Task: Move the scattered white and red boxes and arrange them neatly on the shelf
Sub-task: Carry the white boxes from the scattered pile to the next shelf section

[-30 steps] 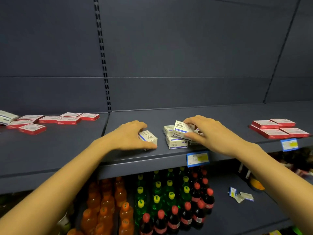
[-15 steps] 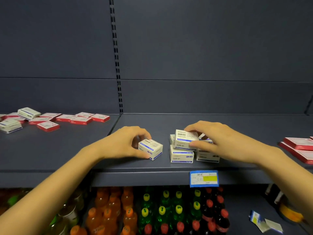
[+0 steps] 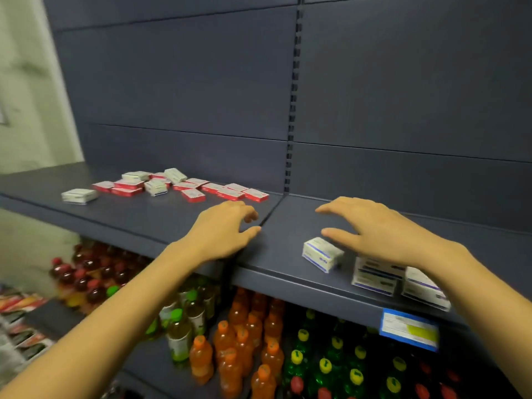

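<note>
A dark grey shelf (image 3: 149, 223) is seen running across the middle of the frame, backed by plain grey panels and divided by a slotted upright (image 3: 291, 131) right of centre. In the centre left, a scatter of red boxes (image 3: 193, 194) and white boxes (image 3: 79, 195) is spread over the shelf, some overlapping, with a few white ones lying on top of red ones. At the lower right, a single white box with blue stripes (image 3: 322, 254) is set askew near the shelf's front edge, and just beside it, further right, a small stack of white boxes (image 3: 377, 276) is partly covered by the right forearm. A blue and yellow price label (image 3: 408, 329) is fixed to the shelf edge below that stack. Underneath, bottles with orange caps (image 3: 239, 352), green bottles with yellow caps (image 3: 325, 367) and dark bottles with red caps (image 3: 83, 280) are lined up on the lower shelf. The left hand (image 3: 221, 231) is held open over the shelf seam, fingers curled, gripping nothing. The right hand (image 3: 371, 228) is spread open above the single white box, gripping nothing. Compared with half a second earlier, both boxes have been released: the left hand is now off the single box and shifted towards the scattered pile, and the view is swung left, so a pale wall (image 3: 23, 82) is brought into the upper left.
</note>
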Tool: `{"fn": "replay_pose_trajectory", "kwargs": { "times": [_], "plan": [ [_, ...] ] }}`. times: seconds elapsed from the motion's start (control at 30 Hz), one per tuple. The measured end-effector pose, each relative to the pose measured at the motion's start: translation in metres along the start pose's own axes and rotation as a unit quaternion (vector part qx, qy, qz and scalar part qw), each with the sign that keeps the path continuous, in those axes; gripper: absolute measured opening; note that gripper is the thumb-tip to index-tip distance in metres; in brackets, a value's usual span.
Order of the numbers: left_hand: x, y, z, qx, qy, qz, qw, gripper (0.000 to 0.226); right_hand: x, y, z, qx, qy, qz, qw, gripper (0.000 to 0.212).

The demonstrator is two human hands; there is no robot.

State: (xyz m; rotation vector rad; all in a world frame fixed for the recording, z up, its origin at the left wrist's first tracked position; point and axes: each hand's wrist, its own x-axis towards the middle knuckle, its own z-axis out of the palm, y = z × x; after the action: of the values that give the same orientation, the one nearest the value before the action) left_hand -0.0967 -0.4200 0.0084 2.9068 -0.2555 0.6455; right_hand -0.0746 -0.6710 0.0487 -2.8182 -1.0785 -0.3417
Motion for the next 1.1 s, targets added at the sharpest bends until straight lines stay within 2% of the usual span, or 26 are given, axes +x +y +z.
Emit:
{"fn": "replay_pose_trajectory", "kwargs": {
  "times": [0.2, 0.4, 0.8, 0.97, 1.1],
  "plan": [
    [-0.041, -0.06, -0.029, 0.047, -0.014, -0.096, 0.994, 0.038, 0.055, -0.055, 0.02, 0.028, -0.002, -0.05, 0.998, 0.045],
    [-0.068, -0.132, -0.052, 0.065, -0.015, -0.139, 0.988, 0.038, 0.111, -0.11, 0.047, 0.046, -0.007, -0.061, 0.997, 0.044],
    [-0.07, -0.279, -0.072, 0.05, -0.023, -0.089, 0.994, 0.036, 0.228, -0.212, 0.096, 0.057, -0.004, 0.003, 0.998, 0.044],
    [-0.057, -0.318, -0.074, 0.044, -0.026, -0.084, 0.995, 0.035, 0.275, -0.236, 0.107, 0.053, -0.017, 0.028, 0.998, 0.045],
    [-0.041, -0.349, -0.077, 0.04, -0.013, -0.074, 0.996, 0.033, 0.314, -0.241, 0.115, 0.041, 0.006, 0.044, 0.998, 0.045]
  ]
}}
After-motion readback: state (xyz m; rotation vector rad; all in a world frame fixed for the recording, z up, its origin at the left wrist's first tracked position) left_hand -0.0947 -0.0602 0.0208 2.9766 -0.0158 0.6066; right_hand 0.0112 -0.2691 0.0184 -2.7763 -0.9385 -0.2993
